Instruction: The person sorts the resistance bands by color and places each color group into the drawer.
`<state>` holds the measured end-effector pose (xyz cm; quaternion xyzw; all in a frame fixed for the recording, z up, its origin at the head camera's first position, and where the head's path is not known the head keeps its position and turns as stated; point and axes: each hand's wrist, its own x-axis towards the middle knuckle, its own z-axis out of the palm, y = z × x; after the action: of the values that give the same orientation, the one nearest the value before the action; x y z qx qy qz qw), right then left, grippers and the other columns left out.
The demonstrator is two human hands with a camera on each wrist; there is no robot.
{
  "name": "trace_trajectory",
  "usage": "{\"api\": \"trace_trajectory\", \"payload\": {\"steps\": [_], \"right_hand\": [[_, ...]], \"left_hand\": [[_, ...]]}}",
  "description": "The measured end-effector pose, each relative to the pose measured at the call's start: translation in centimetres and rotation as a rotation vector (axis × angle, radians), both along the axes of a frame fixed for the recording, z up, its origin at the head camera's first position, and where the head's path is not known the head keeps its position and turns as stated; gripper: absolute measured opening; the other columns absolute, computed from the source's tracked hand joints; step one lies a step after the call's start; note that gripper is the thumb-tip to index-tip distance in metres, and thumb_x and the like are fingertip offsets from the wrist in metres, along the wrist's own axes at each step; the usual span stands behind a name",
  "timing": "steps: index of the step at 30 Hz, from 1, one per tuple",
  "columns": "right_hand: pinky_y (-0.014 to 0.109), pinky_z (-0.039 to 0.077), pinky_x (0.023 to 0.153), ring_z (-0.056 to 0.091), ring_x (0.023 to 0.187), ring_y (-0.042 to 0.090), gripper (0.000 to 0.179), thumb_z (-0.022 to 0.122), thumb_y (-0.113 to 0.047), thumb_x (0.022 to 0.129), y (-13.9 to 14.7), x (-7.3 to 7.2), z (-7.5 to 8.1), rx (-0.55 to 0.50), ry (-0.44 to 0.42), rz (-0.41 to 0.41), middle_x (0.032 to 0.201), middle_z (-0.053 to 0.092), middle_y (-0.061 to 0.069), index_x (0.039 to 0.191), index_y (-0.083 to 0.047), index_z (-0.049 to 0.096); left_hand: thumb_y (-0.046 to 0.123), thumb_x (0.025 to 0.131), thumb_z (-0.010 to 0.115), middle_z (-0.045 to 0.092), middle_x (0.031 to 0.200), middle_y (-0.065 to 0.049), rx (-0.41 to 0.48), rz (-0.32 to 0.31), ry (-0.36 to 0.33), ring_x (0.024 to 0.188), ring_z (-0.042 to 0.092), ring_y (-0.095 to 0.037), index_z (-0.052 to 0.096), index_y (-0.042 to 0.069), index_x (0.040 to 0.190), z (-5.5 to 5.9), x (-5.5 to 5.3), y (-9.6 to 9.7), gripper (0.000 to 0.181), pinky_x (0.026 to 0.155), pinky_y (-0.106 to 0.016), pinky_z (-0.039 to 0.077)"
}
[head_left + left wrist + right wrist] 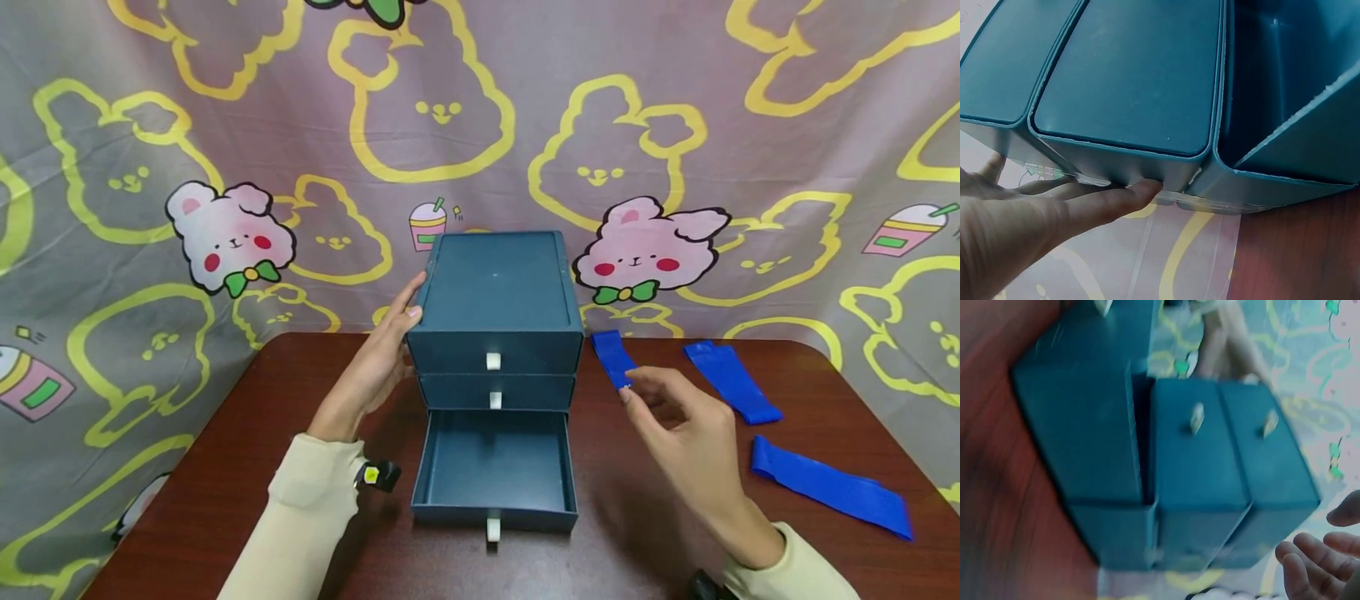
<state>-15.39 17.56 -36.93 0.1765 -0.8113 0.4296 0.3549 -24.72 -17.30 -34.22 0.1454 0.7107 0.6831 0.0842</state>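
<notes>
A dark teal three-drawer box (497, 283) stands on the table with its bottom drawer (495, 518) pulled out; nothing shows inside it. The upper two drawers, with small white tabs, are closed. My left hand (382, 354) rests against the box's left side; its fingers (1100, 203) lie along that wall in the left wrist view. To the right of the box, my right hand (690, 442) hovers with thumb and index fingertip near the end of a blue strip (613, 354). In the right wrist view these fingers (1319, 562) are apart and hold nothing.
Two more flat blue strips, one farther back (731, 383) and one nearer (831, 490), lie on the right side of the brown table (247, 467). A cartoon-printed curtain (480, 192) hangs right behind the table's back edge.
</notes>
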Motion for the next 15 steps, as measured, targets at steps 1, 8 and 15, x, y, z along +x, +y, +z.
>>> {"api": "trace_trajectory", "payload": {"steps": [1, 8, 15], "right_hand": [[0.007, 0.052, 0.067, 0.062, 0.079, -0.011, 0.030, 0.080, 0.011, 0.083, 0.3, -0.5, -0.2, -0.006, -0.003, -0.003, 0.090, 0.077, 0.011, 0.111, 0.001, 0.074], [0.008, 0.048, 0.064, 0.060, 0.081, -0.012, 0.025, 0.079, 0.003, 0.088, 1.5, -3.2, -2.0, -0.024, -0.105, -0.064, 0.091, 0.075, 0.010, 0.111, 0.000, 0.072], [0.013, 0.046, 0.063, 0.068, 0.096, 0.027, 0.037, 0.081, -0.011, 0.091, 2.9, -5.4, -3.7, 0.051, -0.270, -0.117, 0.105, 0.075, 0.018, 0.124, 0.000, 0.066]], "left_hand": [[0.044, 0.110, 0.039, 0.003, 0.175, -0.001, 0.002, 0.000, -0.001, 0.149, 0.033, -0.050, 0.013, 0.052, 0.164, 0.0, 0.0, 0.0, 0.060, 0.114, -0.078, 0.031], [0.045, 0.110, 0.039, 0.003, 0.174, -0.001, 0.003, 0.003, 0.004, 0.151, 0.030, -0.048, 0.013, 0.052, 0.164, -0.1, 0.0, 0.0, 0.061, 0.114, -0.078, 0.031], [0.044, 0.110, 0.039, 0.002, 0.175, 0.001, 0.005, 0.004, 0.010, 0.153, 0.026, -0.047, 0.014, 0.053, 0.164, 0.0, -0.1, 0.1, 0.060, 0.115, -0.078, 0.029]]}}
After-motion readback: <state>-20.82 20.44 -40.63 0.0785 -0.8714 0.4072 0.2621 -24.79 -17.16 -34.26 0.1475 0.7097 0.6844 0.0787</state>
